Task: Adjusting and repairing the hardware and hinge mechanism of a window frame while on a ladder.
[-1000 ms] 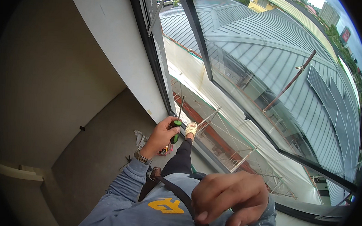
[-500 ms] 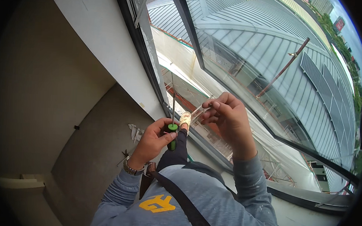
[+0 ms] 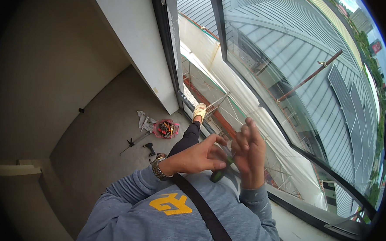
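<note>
A screwdriver with a green and dark handle (image 3: 217,174) is tilted between my two hands, in front of my chest. My left hand (image 3: 194,158) reaches across from the left, its thumb against the upper part of the handle and its fingers bent and smeared by motion. Close beside it, my right hand (image 3: 249,155) is raised with its palm turned to the left and some fingers stretched upward. The screwdriver's shaft is mostly hidden or blurred between the hands. Whether a small piece lies in the right fingers does not show.
An open window frame (image 3: 300,152) is at my right, with scaffolding (image 3: 218,100) and a metal roof (image 3: 288,47) outside. My shoe (image 3: 199,112) is at the sill. On the floor are a pink basket of tools (image 3: 176,129), a power drill (image 3: 149,148), a caulking gun (image 3: 132,143) and a cloth (image 3: 146,121).
My left hand has moved right with the screwdriver, which has tipped from upright to slanted. My right hand has come lower, and its pinch on a small dark piece has loosened.
</note>
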`<control>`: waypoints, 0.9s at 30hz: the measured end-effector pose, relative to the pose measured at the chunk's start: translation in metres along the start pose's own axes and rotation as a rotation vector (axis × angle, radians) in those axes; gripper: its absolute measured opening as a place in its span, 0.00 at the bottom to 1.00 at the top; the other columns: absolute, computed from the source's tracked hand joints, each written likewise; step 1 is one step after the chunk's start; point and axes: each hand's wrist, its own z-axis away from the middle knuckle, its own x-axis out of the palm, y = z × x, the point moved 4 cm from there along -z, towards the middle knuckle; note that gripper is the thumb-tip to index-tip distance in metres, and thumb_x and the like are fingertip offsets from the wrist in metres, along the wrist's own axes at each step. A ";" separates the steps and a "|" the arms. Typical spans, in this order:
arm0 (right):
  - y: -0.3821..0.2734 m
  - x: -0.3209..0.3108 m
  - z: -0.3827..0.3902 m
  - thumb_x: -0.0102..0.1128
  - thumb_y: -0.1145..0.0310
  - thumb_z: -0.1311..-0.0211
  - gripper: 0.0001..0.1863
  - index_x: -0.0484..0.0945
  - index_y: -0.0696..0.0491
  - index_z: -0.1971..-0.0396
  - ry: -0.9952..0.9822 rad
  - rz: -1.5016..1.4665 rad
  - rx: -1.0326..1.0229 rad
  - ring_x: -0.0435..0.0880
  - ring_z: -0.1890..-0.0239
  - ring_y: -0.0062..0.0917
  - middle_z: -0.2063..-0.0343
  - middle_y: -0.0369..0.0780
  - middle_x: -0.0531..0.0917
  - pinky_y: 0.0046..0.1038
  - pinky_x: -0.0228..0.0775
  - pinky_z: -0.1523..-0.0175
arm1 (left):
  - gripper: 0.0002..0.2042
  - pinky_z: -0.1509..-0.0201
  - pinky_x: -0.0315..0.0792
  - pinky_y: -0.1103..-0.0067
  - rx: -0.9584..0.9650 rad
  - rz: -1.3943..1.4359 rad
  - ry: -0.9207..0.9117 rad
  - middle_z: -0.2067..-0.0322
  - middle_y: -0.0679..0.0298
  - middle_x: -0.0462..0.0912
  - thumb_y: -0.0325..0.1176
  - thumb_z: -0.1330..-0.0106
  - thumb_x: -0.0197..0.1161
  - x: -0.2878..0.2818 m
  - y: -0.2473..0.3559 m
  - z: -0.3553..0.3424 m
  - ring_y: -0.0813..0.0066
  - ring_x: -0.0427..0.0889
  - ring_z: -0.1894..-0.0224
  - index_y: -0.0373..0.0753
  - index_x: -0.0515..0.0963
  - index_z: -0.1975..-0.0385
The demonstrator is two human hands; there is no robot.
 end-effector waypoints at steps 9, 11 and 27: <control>0.019 -0.015 -0.010 0.47 0.56 0.20 0.16 0.73 0.55 0.53 -0.019 -0.036 0.061 0.61 0.82 0.08 0.73 0.29 0.72 0.14 0.50 0.82 | 0.12 0.63 0.77 0.82 0.156 -0.119 0.258 0.65 0.66 0.85 0.34 0.25 0.57 -0.029 0.052 -0.050 0.79 0.85 0.60 0.32 0.79 0.51; 0.020 -0.012 -0.009 0.46 0.56 0.19 0.16 0.71 0.52 0.65 -0.044 0.018 0.052 0.59 0.83 0.08 0.76 0.29 0.69 0.14 0.50 0.82 | 0.11 0.64 0.72 0.82 0.110 -0.018 0.218 0.72 0.68 0.82 0.36 0.30 0.64 -0.026 0.049 -0.053 0.82 0.77 0.66 0.33 0.84 0.62; 0.062 -0.013 0.050 0.59 0.70 0.28 0.25 0.65 0.56 0.35 -0.408 0.620 0.203 0.81 0.49 0.24 0.57 0.39 0.82 0.28 0.70 0.38 | 0.08 0.60 0.81 0.76 0.273 0.352 0.362 0.64 0.61 0.83 0.27 0.25 0.57 -0.076 0.023 -0.034 0.77 0.83 0.68 0.34 0.73 0.51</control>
